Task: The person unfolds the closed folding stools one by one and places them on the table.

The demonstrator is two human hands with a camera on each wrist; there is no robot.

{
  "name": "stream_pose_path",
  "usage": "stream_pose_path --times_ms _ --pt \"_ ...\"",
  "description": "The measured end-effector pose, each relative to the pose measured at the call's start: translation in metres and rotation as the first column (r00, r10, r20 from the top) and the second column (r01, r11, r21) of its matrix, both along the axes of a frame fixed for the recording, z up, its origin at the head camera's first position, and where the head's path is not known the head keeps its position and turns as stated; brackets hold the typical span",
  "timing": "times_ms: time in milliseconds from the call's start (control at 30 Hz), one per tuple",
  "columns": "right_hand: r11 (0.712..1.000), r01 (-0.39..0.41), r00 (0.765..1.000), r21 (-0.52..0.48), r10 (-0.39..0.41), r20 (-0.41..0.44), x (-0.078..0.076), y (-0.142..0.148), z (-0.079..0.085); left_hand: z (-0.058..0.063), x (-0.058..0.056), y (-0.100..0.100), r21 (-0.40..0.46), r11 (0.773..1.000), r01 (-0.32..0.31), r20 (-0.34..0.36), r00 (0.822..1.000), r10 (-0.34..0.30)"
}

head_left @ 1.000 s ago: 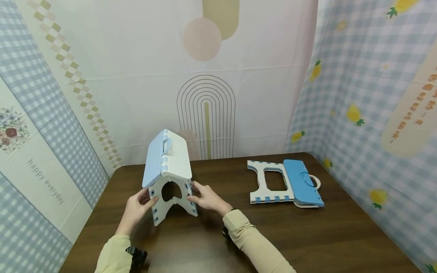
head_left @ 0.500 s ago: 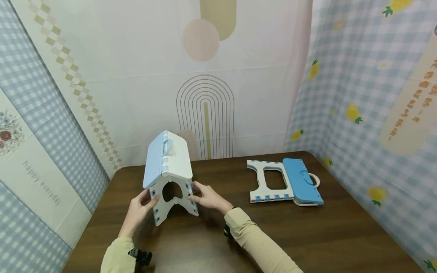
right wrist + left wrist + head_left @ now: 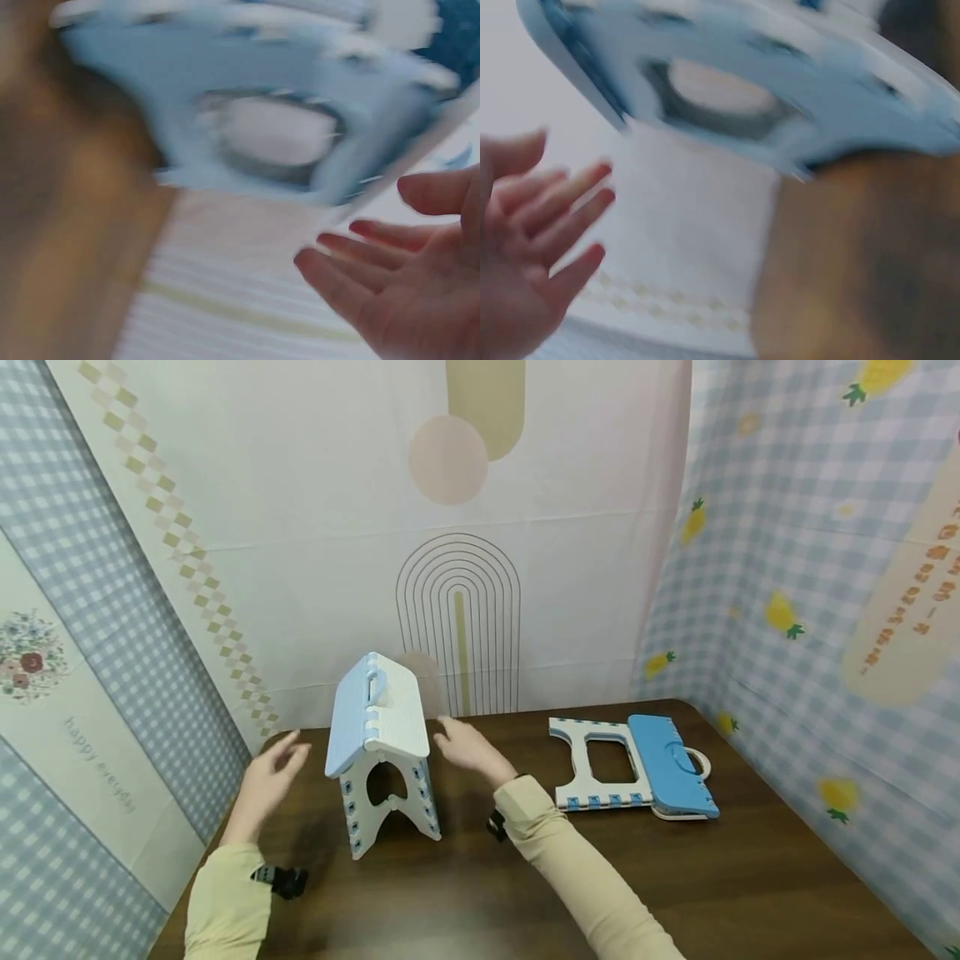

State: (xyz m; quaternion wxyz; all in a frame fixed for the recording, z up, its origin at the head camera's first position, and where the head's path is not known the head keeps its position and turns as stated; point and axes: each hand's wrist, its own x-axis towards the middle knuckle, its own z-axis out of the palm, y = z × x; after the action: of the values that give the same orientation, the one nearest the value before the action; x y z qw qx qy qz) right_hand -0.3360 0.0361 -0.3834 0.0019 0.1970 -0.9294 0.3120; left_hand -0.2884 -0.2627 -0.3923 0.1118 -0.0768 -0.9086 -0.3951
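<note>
Counter (image 3: pixel 450 902) of dark wood carried both stools. The peaked stool (image 3: pixel 392 733) stood left of centre, its roof-like top apparently held up by its own splayed legs, since neither hand touched it. The folded stool (image 3: pixel 663 764) lay flat to the right, presumably steadier that way. Left hand (image 3: pixel 266 781) and right hand (image 3: pixel 471 749) flanked the peaked stool, each grip empty, fingers apart from thumb.

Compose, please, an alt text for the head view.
A blue-and-white folding stool, peaked like a roof, stands on a brown table between a person's left hand and right hand, neither touching it. A second stool lies flat to the right.
</note>
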Motion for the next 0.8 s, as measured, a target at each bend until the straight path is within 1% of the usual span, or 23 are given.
stream_pose_path --times_ms 67,133,200,267,333,400,500,567,633,800 --pt "1.0 0.005 0.998 0.011 -0.005 -0.066 -0.001 -0.014 0.019 0.018 -0.005 0.011 0.015 0.997 -0.069 -0.025 0.997 0.069" --pt "1.0 -0.007 0.991 0.001 0.007 -0.136 -0.001 -0.029 0.036 0.035 -0.01 0.024 0.018 0.995 -0.093 -0.016 0.995 0.094" --pt "1.0 -0.024 0.98 -0.007 0.022 -0.2 0.0 -0.043 0.048 0.047 -0.015 0.039 0.012 0.997 -0.075 0.003 0.997 0.075" --pt "0.999 -0.042 0.969 -0.017 0.037 -0.244 0.001 -0.054 0.055 0.054 -0.021 0.053 0.001 0.999 -0.044 0.022 0.999 0.044" --pt "0.997 -0.065 0.959 -0.031 0.054 -0.277 0.001 -0.062 0.058 0.057 -0.026 0.066 -0.02 1.0 -0.001 0.032 0.999 0.002" --pt "0.995 -0.086 0.952 -0.039 0.071 -0.297 0.0 -0.067 0.057 0.057 -0.032 0.077 -0.035 0.999 0.034 0.04 0.999 -0.032" --pt "0.991 -0.112 0.951 -0.067 0.087 -0.298 -0.002 -0.072 0.05 0.053 -0.036 0.086 -0.026 0.998 0.058 0.059 0.997 -0.056" --pt "0.989 -0.122 0.949 -0.085 0.092 -0.301 -0.003 -0.074 0.046 0.05 -0.036 0.088 -0.008 0.997 0.071 0.076 0.995 -0.071" --pt "0.986 -0.12 0.949 -0.118 0.079 -0.305 -0.004 -0.075 0.042 0.048 -0.034 0.09 0.018 0.997 0.08 0.078 0.994 -0.081" --pt "0.974 -0.079 0.948 -0.213 0.008 -0.319 -0.002 -0.077 0.032 0.044 -0.029 0.093 0.04 0.995 0.087 0.053 0.995 -0.089"
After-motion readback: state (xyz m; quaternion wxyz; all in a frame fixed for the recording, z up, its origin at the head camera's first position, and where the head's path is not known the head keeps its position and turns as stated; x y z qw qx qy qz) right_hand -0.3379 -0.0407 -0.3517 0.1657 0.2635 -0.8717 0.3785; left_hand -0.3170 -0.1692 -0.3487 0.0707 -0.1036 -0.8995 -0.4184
